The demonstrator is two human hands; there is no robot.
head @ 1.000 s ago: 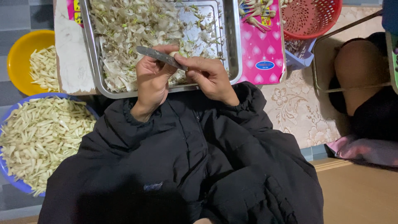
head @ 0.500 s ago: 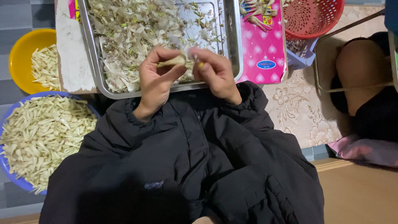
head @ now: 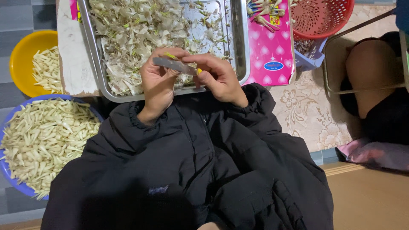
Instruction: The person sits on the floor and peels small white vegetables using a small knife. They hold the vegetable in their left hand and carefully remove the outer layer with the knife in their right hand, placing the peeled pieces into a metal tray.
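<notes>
Knife (head: 174,65): lying nearly level over the tray (head: 243,51), long axis running left to right, tip pointing left.
Right hand (head: 219,79): gripping the knife's handle end.
Left hand (head: 158,83): pinching a small bud (head: 171,55) against the blade.
Bowl (head: 12,170): sitting left, holding peeled pieces.

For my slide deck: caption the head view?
Both hands work a small blade over a metal tray.
</notes>
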